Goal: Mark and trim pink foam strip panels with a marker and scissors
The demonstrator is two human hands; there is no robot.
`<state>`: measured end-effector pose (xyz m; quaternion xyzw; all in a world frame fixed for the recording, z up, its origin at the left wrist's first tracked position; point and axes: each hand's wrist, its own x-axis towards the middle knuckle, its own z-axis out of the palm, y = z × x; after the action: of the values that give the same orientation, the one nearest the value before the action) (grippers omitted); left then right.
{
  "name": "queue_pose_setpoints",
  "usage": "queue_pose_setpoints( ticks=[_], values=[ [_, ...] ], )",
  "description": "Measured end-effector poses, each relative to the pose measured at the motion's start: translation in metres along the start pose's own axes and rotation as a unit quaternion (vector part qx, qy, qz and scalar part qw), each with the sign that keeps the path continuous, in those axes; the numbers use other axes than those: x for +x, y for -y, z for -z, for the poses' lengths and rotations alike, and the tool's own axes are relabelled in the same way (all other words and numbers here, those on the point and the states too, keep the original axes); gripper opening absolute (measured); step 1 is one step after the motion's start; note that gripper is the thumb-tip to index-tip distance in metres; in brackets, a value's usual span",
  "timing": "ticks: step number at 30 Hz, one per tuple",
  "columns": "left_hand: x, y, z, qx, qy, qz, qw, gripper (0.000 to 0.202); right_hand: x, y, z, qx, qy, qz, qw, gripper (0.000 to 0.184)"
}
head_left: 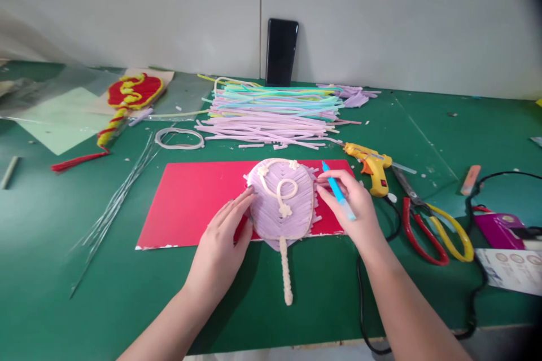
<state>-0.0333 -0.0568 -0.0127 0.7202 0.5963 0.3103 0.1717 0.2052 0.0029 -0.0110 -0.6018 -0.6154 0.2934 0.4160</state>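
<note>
A lilac fan (283, 203) lies at the centre of the frame, between the two hands; its long axis runs from top to bottom of the picture, and its pale handle (286, 276) points to the lower edge. The left hand (224, 237) is the nearer one: its fingertips rest upon the fan's left edge, and this grip is loose, fingers stretched and thumb apart, not closed around anything. The right hand (359, 208) has its fingertips just beside the ragged right edge, whether touching one cannot tell; its grip is closed around one blue pen (336, 186), whose tip is directed to the upper left. Under the round part of the fan there is one red card (190, 203), while the handle reaches beyond it over the green worktop (105, 316). By count, the fan carries three small flowers (286, 211). There is one second fan (135, 93), red and yellow, at upper left; one phone (282, 51) at upper centre; one glue gun (368, 155) and one pair of scissors (418, 199) at the right. The soft sticks (275, 113) at upper centre and the thin wires (122, 197) at left are too many for counting.
</note>
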Motion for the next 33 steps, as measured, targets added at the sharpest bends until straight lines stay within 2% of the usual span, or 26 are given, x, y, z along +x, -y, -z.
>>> queue_pose_setpoints(
  ticks=[11,17,21,26,33],
  values=[
    [0.001,0.001,0.004,0.005,0.021,-0.023,1.000,0.036,-0.003,-0.001,-0.001,-0.029,-0.004,-0.001,1.000,0.020],
    [-0.002,0.000,0.002,-0.017,0.002,-0.004,1.000,0.039,-0.005,0.003,-0.002,-0.062,-0.047,-0.024,0.997,0.027],
    [-0.003,0.002,0.001,-0.010,-0.004,-0.007,1.000,0.039,-0.004,-0.001,-0.003,-0.046,-0.056,-0.036,0.997,0.030],
    [-0.004,0.001,0.002,-0.020,-0.005,-0.003,1.000,0.037,-0.002,-0.007,-0.006,0.022,-0.068,-0.053,0.996,0.035],
    [-0.008,0.000,0.002,-0.034,-0.013,0.018,0.999,0.036,-0.004,0.004,-0.005,0.018,-0.068,-0.044,0.997,0.033]
  ],
)
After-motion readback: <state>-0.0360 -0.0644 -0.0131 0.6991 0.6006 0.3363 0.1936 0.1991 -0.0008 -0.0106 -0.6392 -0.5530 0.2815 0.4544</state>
